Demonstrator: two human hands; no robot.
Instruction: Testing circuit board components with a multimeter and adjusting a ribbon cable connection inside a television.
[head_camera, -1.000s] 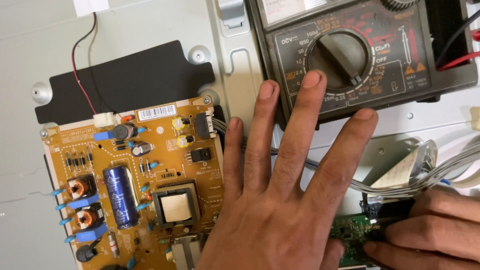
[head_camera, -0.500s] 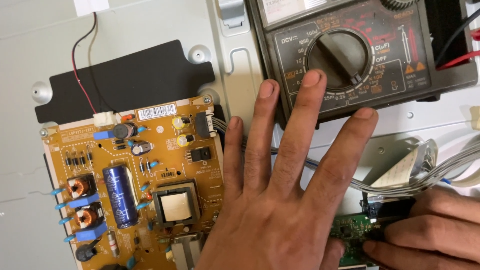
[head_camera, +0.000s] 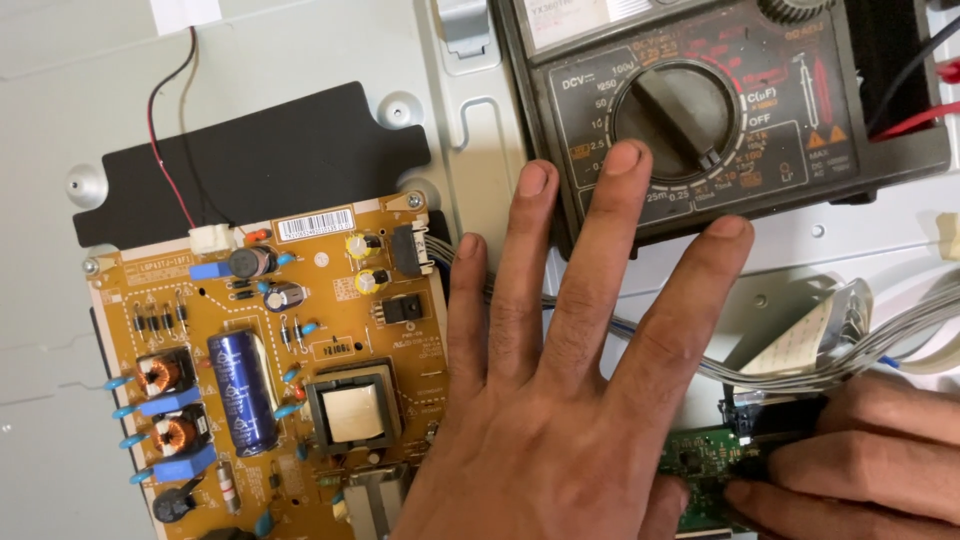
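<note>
My left hand (head_camera: 560, 400) lies flat with its fingers spread, over the right edge of an orange power circuit board (head_camera: 270, 380) and the grey metal chassis. Its middle fingertip touches the lower face of a black analog multimeter (head_camera: 720, 110) just below the round dial. My right hand (head_camera: 860, 460) at the lower right has its fingers curled, pinching at a small green circuit board (head_camera: 705, 465) beside a black connector (head_camera: 775, 410). What the fingertips grip is hidden.
A bundle of grey wires (head_camera: 850, 350) and a flat ribbon cable (head_camera: 800, 340) run toward the connector. A black insulating sheet (head_camera: 270, 160) lies above the orange board, with a red and black wire pair (head_camera: 165, 150) plugged in. Red and black probe leads (head_camera: 920, 90) leave the meter.
</note>
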